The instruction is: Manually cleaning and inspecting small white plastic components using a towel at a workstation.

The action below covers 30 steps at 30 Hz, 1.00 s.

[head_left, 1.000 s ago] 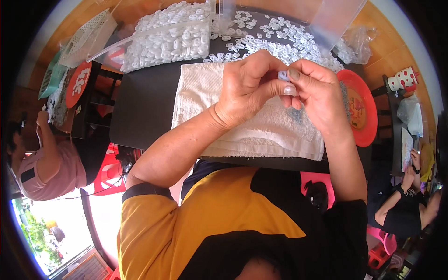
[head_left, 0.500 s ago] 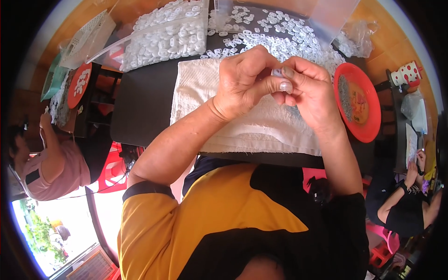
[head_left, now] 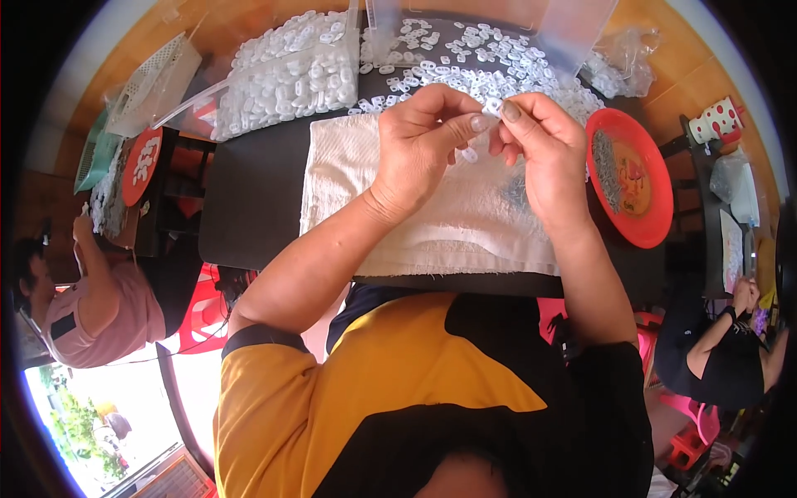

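Small white plastic clip: pinched between both hands

Small white plastic clip [head_left: 493, 106] sits at 12 o'clock above the cream woven cloth [head_left: 432, 207], held between both thumbs and forefingers. My left hand [head_left: 427, 137] grips it from 9 o'clock, my right hand [head_left: 540, 145] from 3 o'clock; both clenched on it, about equally near. Long axis too small to read. Loose pile of white plastic pieces [head_left: 473, 70] lies just beyond at 12. Red round plate [head_left: 660, 207] of small grey metal parts at 3 o'clock, near the right hand.
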### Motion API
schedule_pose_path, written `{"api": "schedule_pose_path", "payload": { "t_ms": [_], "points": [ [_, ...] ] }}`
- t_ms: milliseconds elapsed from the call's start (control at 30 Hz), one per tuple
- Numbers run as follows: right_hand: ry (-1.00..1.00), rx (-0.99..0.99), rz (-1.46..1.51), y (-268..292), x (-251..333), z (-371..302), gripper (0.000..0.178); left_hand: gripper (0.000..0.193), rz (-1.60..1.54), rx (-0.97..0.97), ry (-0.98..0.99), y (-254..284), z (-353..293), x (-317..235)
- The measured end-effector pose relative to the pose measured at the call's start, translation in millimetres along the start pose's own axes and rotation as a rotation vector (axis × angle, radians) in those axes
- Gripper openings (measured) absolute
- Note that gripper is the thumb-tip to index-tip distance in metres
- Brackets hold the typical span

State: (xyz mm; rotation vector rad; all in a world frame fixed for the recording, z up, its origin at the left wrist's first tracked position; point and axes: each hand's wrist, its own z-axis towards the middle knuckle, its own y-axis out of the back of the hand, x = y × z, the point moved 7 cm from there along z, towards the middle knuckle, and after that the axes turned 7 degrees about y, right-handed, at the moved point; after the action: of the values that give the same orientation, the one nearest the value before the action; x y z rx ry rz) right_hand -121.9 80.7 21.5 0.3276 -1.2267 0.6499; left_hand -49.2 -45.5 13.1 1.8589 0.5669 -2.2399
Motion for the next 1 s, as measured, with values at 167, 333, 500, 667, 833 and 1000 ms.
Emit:
{"api": "schedule_pose_path", "payload": {
  "t_ms": [167,333,500,667,833,1000],
  "points": [
    [-0.023,0.021,-0.088,-2,-4,-3,0.011,0.01,-0.039,0.015,0.123,1,-1,5],
    [0.114,0.05,-0.308,-6,9,-3,0.012,0.01,0.025,0.02,0.107,3,-1,8],
    [0.061,0.053,-0.203,-4,1,-1,0.013,0.008,0.06,0.029,0.086,-5,-3,8],
    [0.02,0.044,-0.089,-4,0,-4,0.013,0.01,0.146,0.057,-0.018,-2,-2,2],
    [-0.01,0.014,0.025,-6,-3,-6,0.013,0.013,0.19,0.058,-0.06,0,-2,1],
    [-0.044,-0.036,0.027,-1,-7,-7,0.014,0.011,0.283,0.023,-0.298,4,-3,-8]
  ]
}}
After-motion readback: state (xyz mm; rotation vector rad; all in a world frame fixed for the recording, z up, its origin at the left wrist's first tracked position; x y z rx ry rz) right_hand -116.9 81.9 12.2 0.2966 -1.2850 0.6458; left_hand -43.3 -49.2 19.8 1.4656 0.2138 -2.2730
